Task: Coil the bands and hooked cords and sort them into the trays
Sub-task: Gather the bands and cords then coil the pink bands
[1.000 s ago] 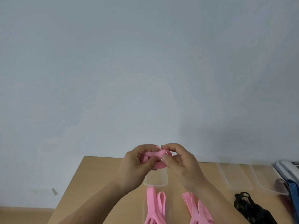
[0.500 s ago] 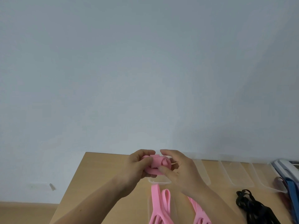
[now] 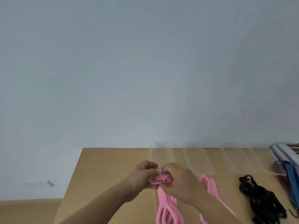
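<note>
A coiled pink band (image 3: 159, 178) sits between both hands above the wooden table (image 3: 110, 168). My left hand (image 3: 142, 174) grips its left side and my right hand (image 3: 179, 178) pinches its right side. More pink bands (image 3: 166, 206) lie loose in a clear tray below the hands, and another pink band (image 3: 210, 185) lies to the right. Several clear trays (image 3: 199, 160) line the table's far edge. Black cords (image 3: 262, 201) are piled at the right.
A blue strap (image 3: 289, 173) and dark red cord lie at the far right, near a white and grey device (image 3: 286, 152). A pale wall rises behind the table. The floor shows at the left, beyond the table's left edge.
Both hands have lowered toward the table with the pink band, which is now wound tighter. The view has tilted, showing more of the trays.
</note>
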Available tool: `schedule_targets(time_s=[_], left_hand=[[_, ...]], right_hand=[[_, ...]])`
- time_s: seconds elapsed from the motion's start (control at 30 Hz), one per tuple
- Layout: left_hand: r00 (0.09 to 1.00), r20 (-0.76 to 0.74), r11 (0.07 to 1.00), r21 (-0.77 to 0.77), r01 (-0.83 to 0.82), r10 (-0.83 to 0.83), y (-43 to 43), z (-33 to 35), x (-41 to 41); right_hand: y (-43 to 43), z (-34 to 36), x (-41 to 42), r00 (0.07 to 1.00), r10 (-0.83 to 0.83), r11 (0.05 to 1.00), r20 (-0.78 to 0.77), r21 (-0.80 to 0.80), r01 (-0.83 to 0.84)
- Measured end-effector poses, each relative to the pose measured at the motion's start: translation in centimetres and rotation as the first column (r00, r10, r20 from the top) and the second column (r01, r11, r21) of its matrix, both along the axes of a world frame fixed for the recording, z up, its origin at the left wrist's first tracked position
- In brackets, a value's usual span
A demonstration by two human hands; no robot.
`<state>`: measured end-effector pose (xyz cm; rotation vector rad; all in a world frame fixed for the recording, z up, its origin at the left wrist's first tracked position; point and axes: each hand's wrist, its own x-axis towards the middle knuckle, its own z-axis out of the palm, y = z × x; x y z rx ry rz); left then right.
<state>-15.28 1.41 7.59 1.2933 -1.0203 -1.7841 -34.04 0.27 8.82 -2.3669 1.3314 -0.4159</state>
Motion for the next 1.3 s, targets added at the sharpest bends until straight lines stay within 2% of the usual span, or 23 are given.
schedule_targets(time_s=[0.1,0.17,0.23,0.3,0.43,0.6,0.8,1.03,1.13,1.3], left_hand=[[0.998,0.059,0.999,0.032,0.018,-0.02,-1.6,-1.0,-0.7],[0.986,0.165,0.999,0.02,-0.044,0.04,-3.2,-1.9,-1.0],[0.92,0.362,0.988,-0.011,-0.156,0.15,-4.9,-2.9,-1.1],[0.831,0.522,0.978,-0.034,-0.205,0.192,-6.7,-4.1,-1.0],[0.747,0.656,0.988,0.014,-0.154,0.107,-9.1,-5.6,-1.6],[0.711,0.701,0.99,0.053,-0.132,0.057,-10.3,-6.8,-2.4],[0.686,0.726,0.988,0.069,-0.138,0.045,-10.9,-7.6,-2.9],[0.644,0.765,0.998,0.023,-0.061,0.022,-11.6,-8.0,-3.0],[0.674,0.738,0.994,0.032,-0.106,0.048,-11.5,-8.4,-2.9],[0.71,0.699,0.987,0.04,-0.158,0.086,-11.1,-8.7,-3.0]], right_hand=[[-1.7,-1.5,-1.0,1.0,0.0,1.0,-0.02,0.005,0.0],[-3.9,-2.6,-1.8,0.998,0.007,1.0,-0.058,-0.004,-0.007],[-6.5,-3.5,-2.5,0.997,0.0,1.0,-0.074,-0.026,-0.002],[-9.3,-4.2,-2.8,0.996,0.002,0.998,-0.088,-0.056,-0.006],[-14.2,-6.0,-2.0,0.993,0.071,0.992,-0.096,-0.101,-0.081],[-17.7,-8.4,-1.0,0.98,0.145,0.983,-0.138,-0.094,-0.158],[-19.2,-9.7,-0.6,0.87,0.261,0.944,-0.417,-0.077,-0.321],[-19.4,-10.3,-0.6,0.856,0.345,0.88,-0.385,-0.184,-0.437],[-18.8,-10.3,-0.5,0.848,0.227,0.897,-0.478,-0.236,-0.373],[-17.5,-11.0,-0.3,0.894,0.129,0.946,-0.429,-0.218,-0.241]])
